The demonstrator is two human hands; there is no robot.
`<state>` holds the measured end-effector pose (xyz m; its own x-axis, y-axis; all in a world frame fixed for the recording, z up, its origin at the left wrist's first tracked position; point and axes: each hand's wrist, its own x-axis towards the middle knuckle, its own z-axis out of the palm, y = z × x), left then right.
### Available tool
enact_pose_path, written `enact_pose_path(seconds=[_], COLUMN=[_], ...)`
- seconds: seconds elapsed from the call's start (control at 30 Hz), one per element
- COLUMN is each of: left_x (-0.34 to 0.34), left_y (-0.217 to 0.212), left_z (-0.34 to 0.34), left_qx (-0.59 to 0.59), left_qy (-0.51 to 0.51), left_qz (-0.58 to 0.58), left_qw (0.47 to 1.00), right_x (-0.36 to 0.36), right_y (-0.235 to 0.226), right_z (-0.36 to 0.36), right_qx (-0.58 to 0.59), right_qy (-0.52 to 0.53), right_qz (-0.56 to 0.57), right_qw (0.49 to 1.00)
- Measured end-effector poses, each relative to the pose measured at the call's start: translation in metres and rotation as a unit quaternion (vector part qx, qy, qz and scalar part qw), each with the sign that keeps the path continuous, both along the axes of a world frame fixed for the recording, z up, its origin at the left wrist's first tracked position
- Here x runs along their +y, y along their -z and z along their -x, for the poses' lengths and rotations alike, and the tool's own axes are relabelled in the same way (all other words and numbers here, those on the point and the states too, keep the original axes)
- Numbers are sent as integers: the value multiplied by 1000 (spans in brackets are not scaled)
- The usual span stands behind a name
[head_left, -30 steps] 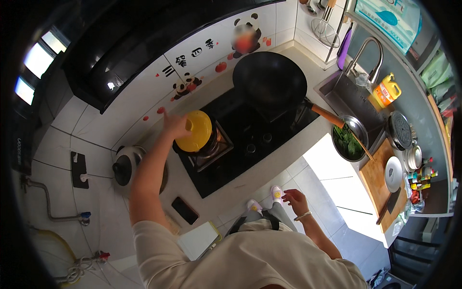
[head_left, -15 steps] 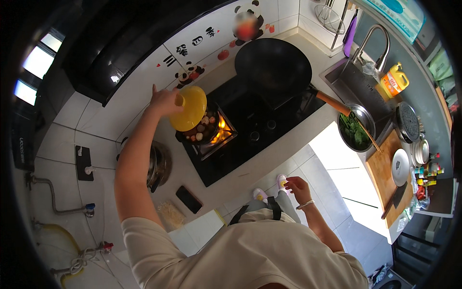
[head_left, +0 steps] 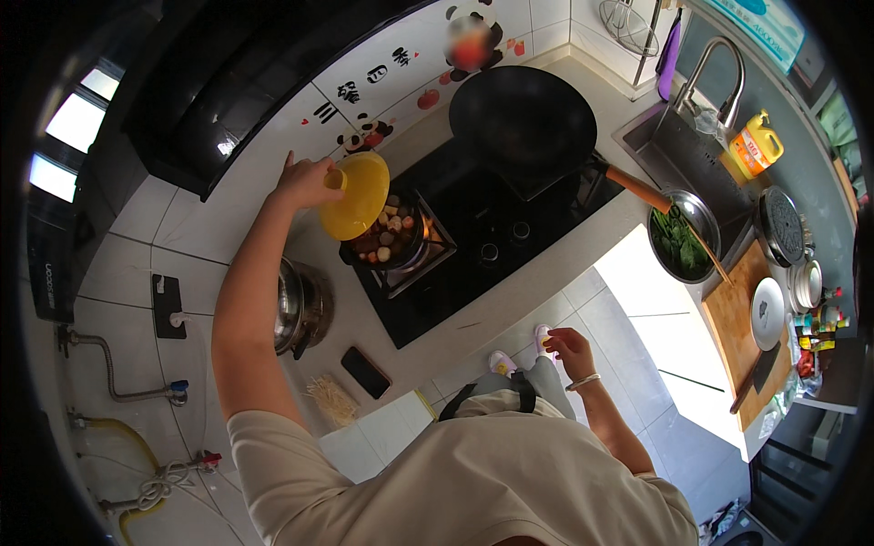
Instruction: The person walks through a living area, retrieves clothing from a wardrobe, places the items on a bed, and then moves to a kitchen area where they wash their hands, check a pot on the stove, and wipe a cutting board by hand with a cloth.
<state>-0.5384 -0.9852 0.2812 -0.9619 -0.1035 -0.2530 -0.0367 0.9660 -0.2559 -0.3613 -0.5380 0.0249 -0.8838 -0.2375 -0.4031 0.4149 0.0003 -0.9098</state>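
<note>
My left hand grips the knob of a yellow pot lid, held tilted at the far left of a dark pot. Chunks of food in brownish liquid show in the pot, partly hidden by the lid. Orange flame burns beside the pot on the left burner of the black gas stove. Away from the counter, my right hand hangs in front of my body with loosely curled fingers; no object shows in it.
A large black wok sits on the right burner, its wooden handle reaching toward a metal bowl of greens. Left of the stove stands a steel pot. A phone and dry noodles lie nearer. A knife rests on a cutting board.
My left hand has drawn the lid slightly up and left, so more of the pot's food shows. Less flame is visible. My right hand stays much the same, and the whole view has shifted a little.
</note>
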Motion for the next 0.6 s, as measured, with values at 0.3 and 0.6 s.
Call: enact_pose_path(seconds=[0.3,0.6], left_x=[0,10], left_y=[36,101], left_z=[7,2], left_qx=[-35,-53], left_qy=[17,49], left_qz=[50,117], left_qw=[998,991], right_x=[3,10], right_y=[0,3], right_z=[0,-2], right_qx=[-15,-29], right_qy=[10,15], right_qz=[-1,-5], right_qw=[1000,999])
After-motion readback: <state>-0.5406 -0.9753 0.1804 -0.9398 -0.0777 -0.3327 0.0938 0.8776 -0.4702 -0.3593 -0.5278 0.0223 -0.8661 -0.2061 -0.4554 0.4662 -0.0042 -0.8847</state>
